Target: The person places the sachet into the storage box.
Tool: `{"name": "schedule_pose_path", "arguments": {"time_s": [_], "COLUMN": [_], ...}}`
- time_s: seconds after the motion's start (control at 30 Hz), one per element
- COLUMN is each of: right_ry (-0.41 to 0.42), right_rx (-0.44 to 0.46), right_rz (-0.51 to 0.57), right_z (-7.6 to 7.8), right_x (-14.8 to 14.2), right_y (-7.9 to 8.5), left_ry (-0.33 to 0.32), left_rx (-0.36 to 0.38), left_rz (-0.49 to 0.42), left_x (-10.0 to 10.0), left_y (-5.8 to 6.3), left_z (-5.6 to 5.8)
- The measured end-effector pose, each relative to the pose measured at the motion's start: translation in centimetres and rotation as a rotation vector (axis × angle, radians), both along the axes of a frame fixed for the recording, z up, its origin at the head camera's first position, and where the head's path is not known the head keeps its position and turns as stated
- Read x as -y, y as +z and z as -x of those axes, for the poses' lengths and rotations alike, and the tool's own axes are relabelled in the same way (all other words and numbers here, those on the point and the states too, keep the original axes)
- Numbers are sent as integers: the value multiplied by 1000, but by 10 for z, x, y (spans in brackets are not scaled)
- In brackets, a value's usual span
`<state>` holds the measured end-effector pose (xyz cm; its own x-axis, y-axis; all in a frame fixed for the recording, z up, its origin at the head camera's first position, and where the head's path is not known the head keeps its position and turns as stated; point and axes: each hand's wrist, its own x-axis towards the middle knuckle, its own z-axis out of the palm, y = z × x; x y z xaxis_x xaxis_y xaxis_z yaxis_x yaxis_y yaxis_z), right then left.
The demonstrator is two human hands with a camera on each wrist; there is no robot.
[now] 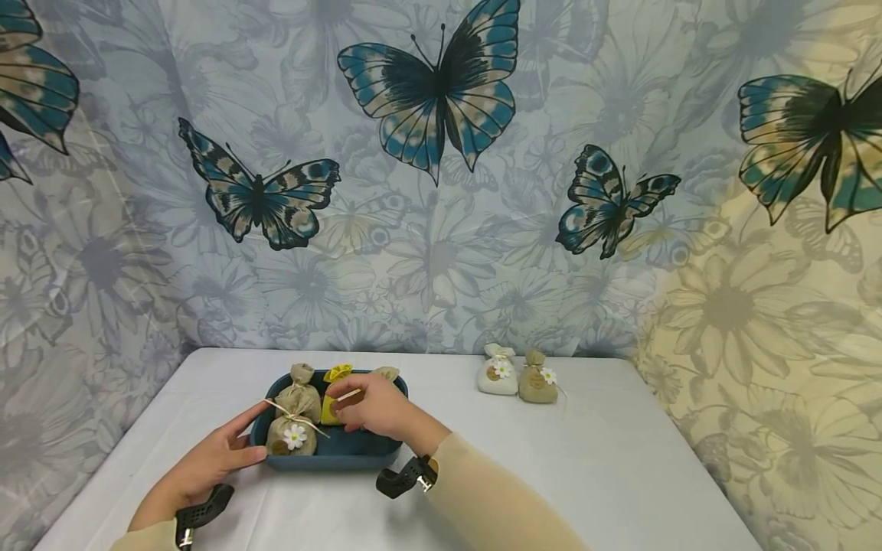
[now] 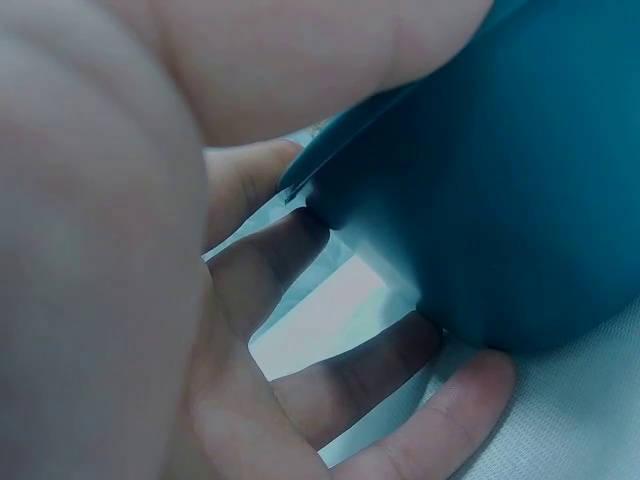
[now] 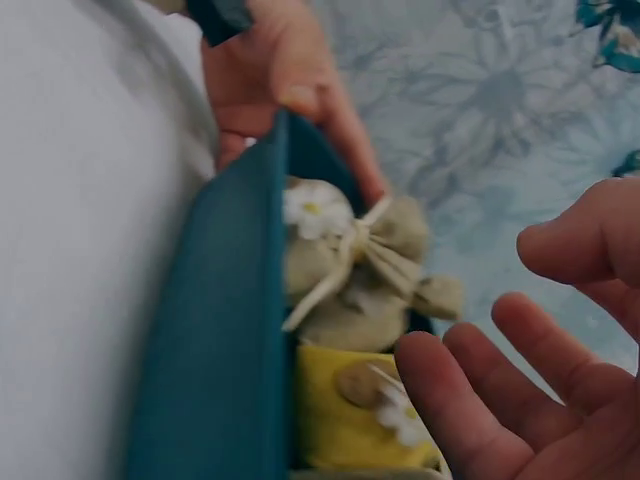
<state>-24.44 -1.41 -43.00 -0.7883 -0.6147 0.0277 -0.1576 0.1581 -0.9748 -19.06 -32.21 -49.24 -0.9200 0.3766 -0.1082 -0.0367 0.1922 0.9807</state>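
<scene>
A dark blue tray stands on the left part of the table. My left hand holds its left end, thumb at the front corner and fingers against the outer wall. Inside, at the left, are two beige burlap pouches; the front pouch has a white flower and a string bow, and the rear pouch stands behind it. A yellow pouch with a flower is beside them. Over it hovers my right hand, fingers loosely spread and holding nothing. Behind that hand shows the top of another beige pouch.
Toward the back right of the white table, a white pouch and a tan pouch stand side by side, each with a flower. A butterfly-patterned cloth hangs behind the table.
</scene>
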Motion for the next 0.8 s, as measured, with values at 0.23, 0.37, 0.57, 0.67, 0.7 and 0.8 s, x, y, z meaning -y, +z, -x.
{"name": "schedule_pose_path", "arguments": {"time_s": [0.23,0.37,0.57,0.67,0.7,0.8], "right_ry": [-71,-119,-193,-222,-235,-280], "right_rx": [-68,-106,-153,-178,-185,-223], "right_rz": [174,277,399,414,413,398], "right_z": [0,-3,-11,-16,-18,-23], "right_x": [-56,-91,-132,-155,-163,-191], "right_y": [17,24,26,22,21,14], "left_ry": [6,5,4,-5,-7,-10], "left_rx": [7,12,7,3,4,4], "left_rz": [4,14,23,11,7,2], "left_x": [0,1,3,2,1,-1], "left_y": [0,1,4,4,4,3], "left_z": [1,0,-1,-1,-1,-1]}}
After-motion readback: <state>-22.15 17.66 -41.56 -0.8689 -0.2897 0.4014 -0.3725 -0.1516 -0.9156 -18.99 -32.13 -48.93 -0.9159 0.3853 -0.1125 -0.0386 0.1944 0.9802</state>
